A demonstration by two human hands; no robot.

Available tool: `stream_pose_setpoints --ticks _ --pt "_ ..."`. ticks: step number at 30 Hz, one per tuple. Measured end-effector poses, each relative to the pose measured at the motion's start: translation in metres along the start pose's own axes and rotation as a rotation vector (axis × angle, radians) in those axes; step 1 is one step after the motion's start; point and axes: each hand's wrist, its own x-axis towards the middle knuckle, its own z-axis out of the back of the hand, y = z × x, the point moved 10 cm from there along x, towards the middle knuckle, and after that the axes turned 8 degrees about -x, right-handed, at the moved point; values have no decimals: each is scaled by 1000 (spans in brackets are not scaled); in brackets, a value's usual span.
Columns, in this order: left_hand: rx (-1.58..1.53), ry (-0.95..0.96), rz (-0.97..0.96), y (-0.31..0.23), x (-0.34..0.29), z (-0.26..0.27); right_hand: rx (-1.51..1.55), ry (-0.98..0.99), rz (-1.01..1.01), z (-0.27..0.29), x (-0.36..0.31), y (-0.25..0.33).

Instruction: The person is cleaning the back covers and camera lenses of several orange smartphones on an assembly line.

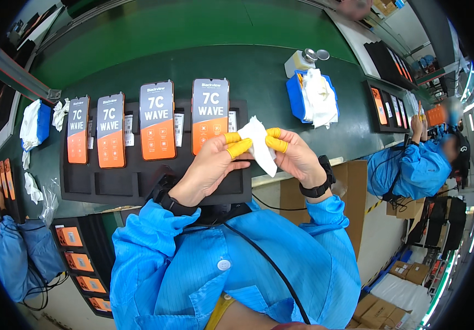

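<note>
A crumpled white wiping cloth (258, 144) is stretched between my two hands, above the front right of a black foam tray (117, 186). My left hand (208, 166) pinches its left side with fingertips in yellow finger cots. On the other side, the yellow-capped fingers of my right hand (302, 160) grip the same cloth. Several smartphones with grey-and-orange front films lie in a row across the tray; the rightmost smartphone (210, 113) is nearest to my left hand, which overlaps its lower edge. White labels show in the tray beside the phones.
A blue bin (297, 104) of white cloths stands at the back right beside a pump bottle (296, 63). Another blue bin (43, 122) and loose cloths sit at the left. Below the bench edge are trays of orange phones (77, 262). Co-workers in blue (413, 168) sit at both sides.
</note>
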Motion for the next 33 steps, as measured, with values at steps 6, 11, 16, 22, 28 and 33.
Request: stream_pose_setpoints --ticks 6,11,16,22,28,33 --pt "-7 -88 -140 -8 -5 18 -374 -112 -38 -10 13 5" --pt "290 -100 -433 -19 -28 25 -696 -237 255 27 35 83" --pt "1128 -55 -766 -28 -86 1 -1252 -975 878 72 10 244" --pt "1375 58 -784 -15 -98 -12 -1689 -919 611 88 46 230" --pt "1488 59 -922 -11 -104 -11 -1842 -913 627 67 57 239" --pt "1553 76 -963 -1 -100 -6 -1734 -985 688 67 50 250"
